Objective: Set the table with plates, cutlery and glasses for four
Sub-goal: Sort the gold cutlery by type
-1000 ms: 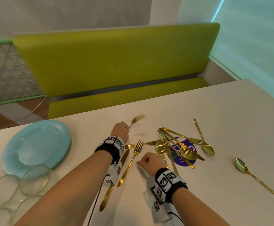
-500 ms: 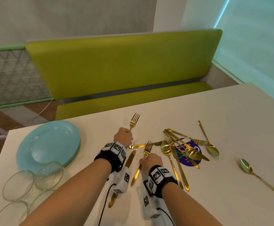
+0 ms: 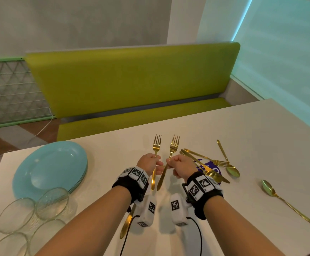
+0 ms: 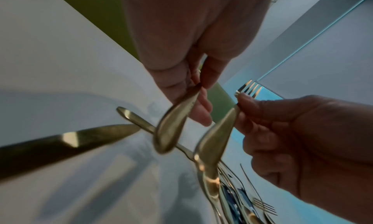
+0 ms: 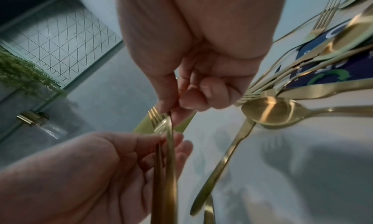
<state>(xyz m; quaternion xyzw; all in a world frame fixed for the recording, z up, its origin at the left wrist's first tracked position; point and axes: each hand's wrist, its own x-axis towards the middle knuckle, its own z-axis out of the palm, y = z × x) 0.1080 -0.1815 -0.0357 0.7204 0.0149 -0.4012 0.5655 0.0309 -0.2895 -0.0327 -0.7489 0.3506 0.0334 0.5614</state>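
My left hand [image 3: 150, 161] grips a gold fork [image 3: 156, 145] by its handle, tines up and away from me. My right hand [image 3: 177, 162] pinches a second gold fork [image 3: 174, 145] the same way, just to the right. Both forks are held above the white table [image 3: 242, 133], handles almost touching. In the left wrist view, my left fingers [image 4: 193, 84] pinch one handle [image 4: 173, 128] and the right hand [image 4: 282, 123] holds the other [image 4: 216, 136]. In the right wrist view, the right-hand fork's handle [image 5: 170, 163] lies against my left hand [image 5: 101, 163].
A pile of gold cutlery [image 3: 205, 166] lies on a purple sticker right of my hands. One spoon [image 3: 269, 188] lies alone farther right. A gold knife [image 3: 126, 226] lies under my left wrist. Stacked teal plates [image 3: 50, 167] and several glasses [image 3: 52, 202] stand at the left. A green bench [image 3: 132, 85] lines the far edge.
My right hand has taken a fork off the table and lifted it beside the fork in my left hand. Both hands have risen and come together.
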